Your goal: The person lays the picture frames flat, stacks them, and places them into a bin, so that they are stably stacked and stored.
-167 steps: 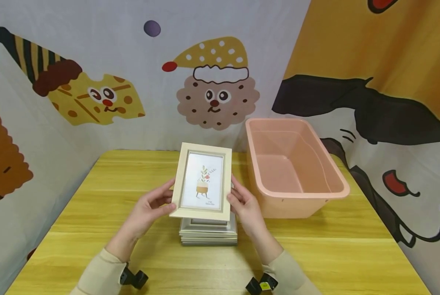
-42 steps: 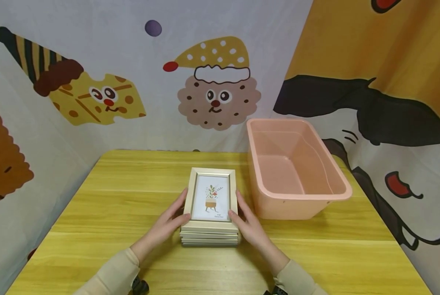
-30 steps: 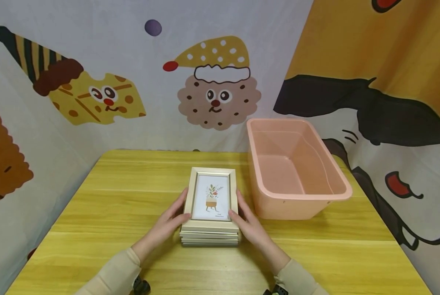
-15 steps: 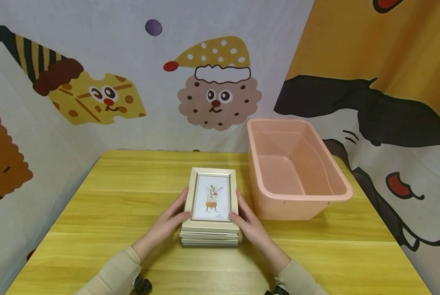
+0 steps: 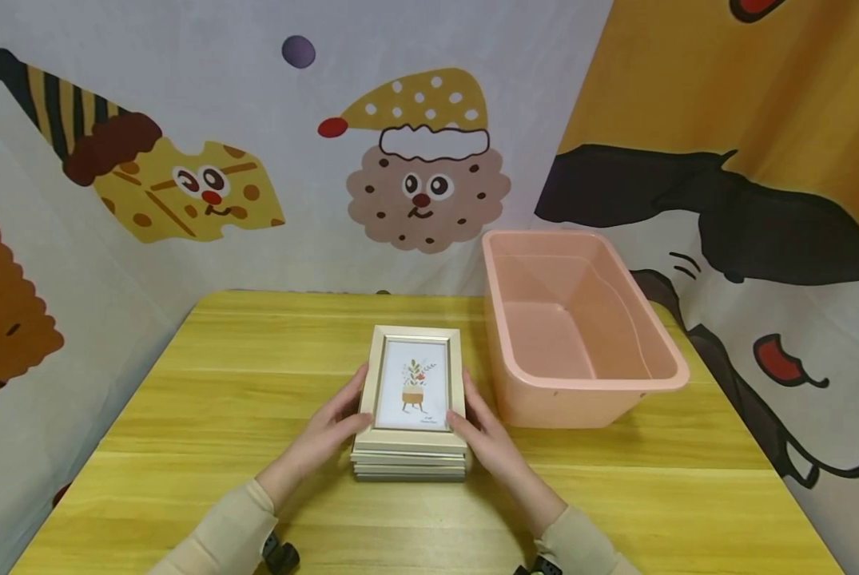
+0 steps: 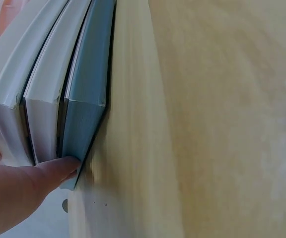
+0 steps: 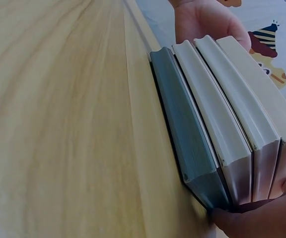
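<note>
A stack of picture frames (image 5: 409, 462) lies flat on the table, topped by a cream-gold frame (image 5: 415, 334) with a potted-plant picture. My left hand (image 5: 328, 423) holds the stack's left side, thumb on the top frame's near left corner. Opposite it, my right hand (image 5: 490, 435) holds the right side, its thumb over the top frame's edge. In the left wrist view, a finger (image 6: 58, 168) reaches down to the bottom grey-blue frame (image 6: 91, 64). The right wrist view shows the stacked edges close together, with a fingertip (image 7: 222, 218) against the bottom frame (image 7: 182, 119).
A pink plastic tub (image 5: 587, 407) stands just right of the stack, with nothing seen inside. The yellow wood-grain table (image 5: 242, 359) ends at a cartoon-printed cloth (image 5: 256, 263) behind. A black device is strapped on each wrist.
Several seconds ago both hands held the cream-gold frame tilted above the stack; now it lies on top. Over the last second or so, hands and stack have stayed almost still.
</note>
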### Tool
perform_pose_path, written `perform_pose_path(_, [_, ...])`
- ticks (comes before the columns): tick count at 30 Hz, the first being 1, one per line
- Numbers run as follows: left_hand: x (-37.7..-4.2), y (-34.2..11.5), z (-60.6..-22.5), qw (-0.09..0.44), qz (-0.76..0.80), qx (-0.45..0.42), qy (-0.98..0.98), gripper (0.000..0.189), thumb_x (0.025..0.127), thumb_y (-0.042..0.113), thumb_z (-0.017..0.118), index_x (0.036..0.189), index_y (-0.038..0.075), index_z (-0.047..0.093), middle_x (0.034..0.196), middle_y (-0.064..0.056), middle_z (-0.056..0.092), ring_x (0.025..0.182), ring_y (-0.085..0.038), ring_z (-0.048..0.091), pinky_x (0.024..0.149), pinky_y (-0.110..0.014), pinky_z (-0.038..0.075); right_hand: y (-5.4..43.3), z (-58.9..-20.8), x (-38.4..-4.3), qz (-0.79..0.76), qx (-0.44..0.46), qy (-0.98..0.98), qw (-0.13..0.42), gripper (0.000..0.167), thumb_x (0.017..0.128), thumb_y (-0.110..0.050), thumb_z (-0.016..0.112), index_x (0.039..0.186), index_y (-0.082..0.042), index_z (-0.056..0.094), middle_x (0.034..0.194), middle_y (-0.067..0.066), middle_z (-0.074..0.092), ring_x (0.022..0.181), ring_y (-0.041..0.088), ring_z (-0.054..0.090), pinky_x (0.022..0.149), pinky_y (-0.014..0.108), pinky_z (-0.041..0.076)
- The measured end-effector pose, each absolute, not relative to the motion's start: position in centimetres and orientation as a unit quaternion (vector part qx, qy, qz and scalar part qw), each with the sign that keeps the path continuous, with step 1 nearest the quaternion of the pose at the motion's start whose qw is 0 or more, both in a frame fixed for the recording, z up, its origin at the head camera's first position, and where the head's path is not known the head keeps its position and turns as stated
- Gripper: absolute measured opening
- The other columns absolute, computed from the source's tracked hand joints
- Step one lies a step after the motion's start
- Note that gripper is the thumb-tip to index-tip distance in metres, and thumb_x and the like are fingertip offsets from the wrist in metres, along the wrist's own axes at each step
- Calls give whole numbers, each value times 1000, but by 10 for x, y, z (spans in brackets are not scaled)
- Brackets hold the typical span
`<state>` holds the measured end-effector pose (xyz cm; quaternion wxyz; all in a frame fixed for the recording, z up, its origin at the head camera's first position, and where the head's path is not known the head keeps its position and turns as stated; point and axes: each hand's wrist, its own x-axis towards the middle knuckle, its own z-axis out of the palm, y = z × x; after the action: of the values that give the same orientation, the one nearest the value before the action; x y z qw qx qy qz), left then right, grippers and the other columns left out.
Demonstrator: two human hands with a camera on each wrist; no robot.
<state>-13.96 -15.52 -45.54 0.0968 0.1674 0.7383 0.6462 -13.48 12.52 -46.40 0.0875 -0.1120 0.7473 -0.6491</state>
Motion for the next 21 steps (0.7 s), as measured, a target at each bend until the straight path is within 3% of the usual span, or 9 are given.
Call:
perform_pose_path(5, [-138, -154, -456, 81, 640, 167, 746, 75, 97, 9, 59, 159, 11, 17, 162, -14, 12, 144, -37, 20, 114, -44, 21, 124, -465, -134, -667, -114, 731, 88, 74, 102, -18, 55, 160, -15, 9, 165, 5, 2, 149, 27, 2, 119, 49, 5])
perform_pose_path(13, [-134, -149, -455, 61, 654, 162, 736, 73, 96, 5, 59, 158, 8, 19, 162, -14, 13, 145, -35, 19, 109, -20, 23, 123, -465, -133, -691, -114, 708, 90, 73, 102, -15, 55, 160, -15, 10, 165, 4, 3, 149, 26, 1, 119, 47, 4])
perform_pose_path(21, [-129, -147, -452, 58, 682, 157, 712, 73, 96, 3, 57, 158, 10, 19, 162, -16, 12, 145, -36, 16, 108, -18, 24, 123, -460, -132, -688, -103, 712, 92, 74, 101, -17, 58, 160, -21, 14, 164, -2, 8, 149, 23, 5, 119, 46, 8])
